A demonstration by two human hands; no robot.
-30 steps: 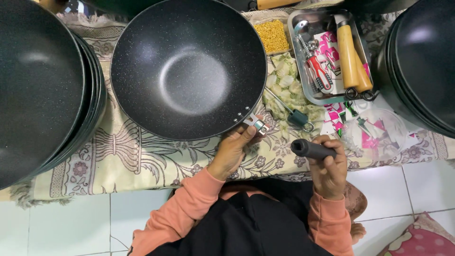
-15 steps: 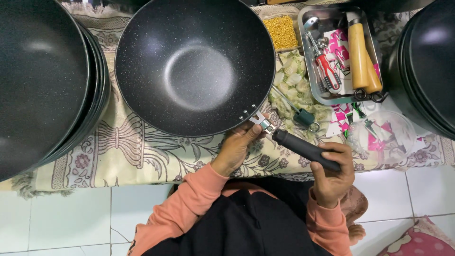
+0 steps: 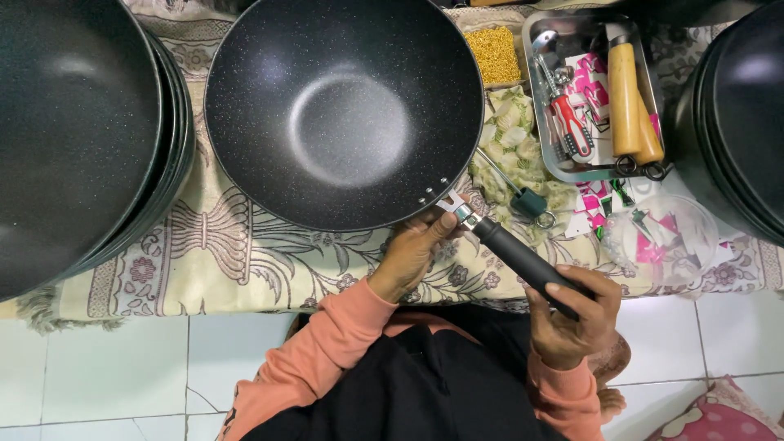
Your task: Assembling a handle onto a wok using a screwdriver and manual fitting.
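Your right hand grips the long black plastic handle against the speckled black wok bracket on the patterned cloth, left hand pinching the joint (handle could slip off-axis).

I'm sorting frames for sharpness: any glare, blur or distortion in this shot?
Head view: sharp overall, no motion blur on the right hand or the black pan handle; a soft bright reflection sits in the black speckled wok; the stacked dark pans bulge and are cropped at the edges.
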